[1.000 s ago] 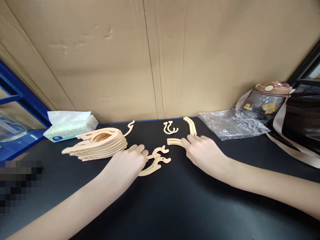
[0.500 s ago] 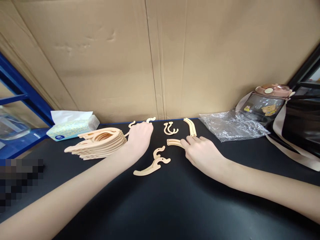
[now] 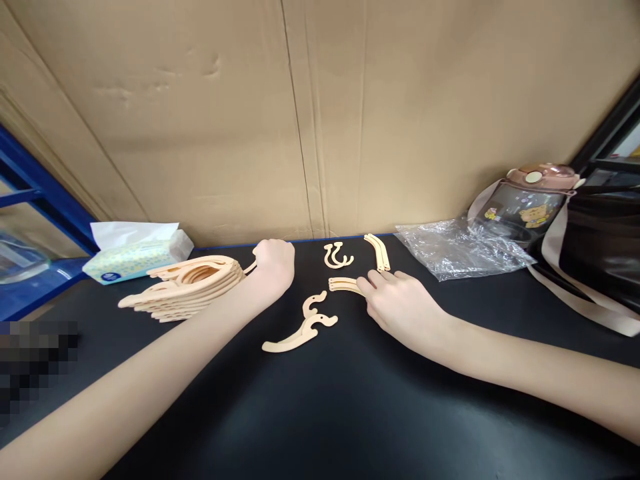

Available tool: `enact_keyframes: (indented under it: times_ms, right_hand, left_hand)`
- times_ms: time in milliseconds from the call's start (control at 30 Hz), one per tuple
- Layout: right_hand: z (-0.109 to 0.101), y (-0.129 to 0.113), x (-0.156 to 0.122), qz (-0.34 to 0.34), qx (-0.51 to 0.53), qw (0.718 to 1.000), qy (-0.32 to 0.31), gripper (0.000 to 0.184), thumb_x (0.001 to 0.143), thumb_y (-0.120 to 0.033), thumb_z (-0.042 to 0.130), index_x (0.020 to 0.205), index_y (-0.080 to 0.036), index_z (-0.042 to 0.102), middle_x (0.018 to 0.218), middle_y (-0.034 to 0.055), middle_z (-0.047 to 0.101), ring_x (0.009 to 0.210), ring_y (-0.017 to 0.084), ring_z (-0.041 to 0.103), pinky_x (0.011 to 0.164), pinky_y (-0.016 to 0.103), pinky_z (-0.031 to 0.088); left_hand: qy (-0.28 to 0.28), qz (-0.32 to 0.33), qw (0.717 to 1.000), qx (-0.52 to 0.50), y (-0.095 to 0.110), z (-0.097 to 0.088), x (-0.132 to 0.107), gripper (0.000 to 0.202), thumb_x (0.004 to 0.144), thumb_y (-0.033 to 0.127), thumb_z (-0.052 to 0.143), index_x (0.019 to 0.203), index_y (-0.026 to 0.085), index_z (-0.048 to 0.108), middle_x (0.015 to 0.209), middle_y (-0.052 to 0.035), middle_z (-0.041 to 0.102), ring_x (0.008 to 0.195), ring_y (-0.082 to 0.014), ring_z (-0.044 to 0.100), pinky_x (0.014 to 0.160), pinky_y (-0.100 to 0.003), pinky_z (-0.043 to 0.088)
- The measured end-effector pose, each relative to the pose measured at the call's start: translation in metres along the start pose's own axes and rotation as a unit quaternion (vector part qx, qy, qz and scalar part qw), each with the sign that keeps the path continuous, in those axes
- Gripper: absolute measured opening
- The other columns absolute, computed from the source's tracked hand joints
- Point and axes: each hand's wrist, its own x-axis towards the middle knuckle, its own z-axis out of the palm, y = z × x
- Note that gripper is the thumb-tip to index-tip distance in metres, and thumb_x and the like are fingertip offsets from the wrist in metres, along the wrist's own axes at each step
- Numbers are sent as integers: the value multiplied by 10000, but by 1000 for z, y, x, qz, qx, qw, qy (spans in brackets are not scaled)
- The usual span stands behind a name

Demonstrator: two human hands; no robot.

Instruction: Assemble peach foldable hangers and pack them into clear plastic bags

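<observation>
My left hand (image 3: 275,267) is closed at the back of the black table, over a beige curved hanger arm (image 3: 251,268); one end shows left of it and the rest is hidden. With bent fingers my right hand (image 3: 403,303) grips the right end of some short curved beige strips (image 3: 344,285). More such strips (image 3: 377,253) lie just behind those fingers. Between the hands are overlapping beige hanger arms (image 3: 295,339) with rounded, notched ends. Small beige hooks (image 3: 337,257) rest farther back. A stack of beige folding hangers (image 3: 200,283) stands left of my left hand.
A tissue pack (image 3: 137,253) sits at the back left. A crumpled clear plastic bag (image 3: 460,250) lies at the back right, before a strapped water bottle (image 3: 533,203) and a dark bag (image 3: 607,247). Cardboard (image 3: 225,120) walls the table's back edge.
My left hand has drawn slightly left, and the hanger arm end that stuck out behind it no longer shows. My right hand stays at the strips. The view has shifted a little.
</observation>
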Motion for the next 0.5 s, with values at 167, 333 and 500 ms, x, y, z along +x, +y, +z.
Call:
enact_keyframes:
  times_ms: [167, 333, 500]
  right_hand:
    - [3, 3, 1, 0, 10, 1000, 11, 125, 847, -59, 492, 900, -144, 565, 812, 54, 626, 715, 191, 637, 638, 289, 374]
    - [9, 5, 4, -16, 28, 999, 41, 111, 878, -90, 479, 906, -150, 568, 816, 45, 616, 709, 182, 622, 648, 292, 386]
    - [14, 4, 6, -18, 67, 996, 62, 135, 853, -69, 496, 903, -137, 601, 802, 39, 611, 755, 194, 610, 697, 308, 416]
  left_hand:
    - [41, 71, 997, -12, 2, -7, -31, 241, 959, 269, 521, 1089, 90, 618, 1056, -133, 646, 959, -260, 641, 818, -431, 529]
    - [82, 208, 973, -64, -3, 12, -62, 287, 995, 275, 412, 1216, 200, 578, 1163, -63, 632, 1080, -228, 606, 842, -333, 511]
    - [126, 275, 931, -204, -21, 41, -76, 348, 1010, 331, 334, 1214, 180, 572, 1172, -65, 630, 1031, -202, 606, 867, -339, 501]
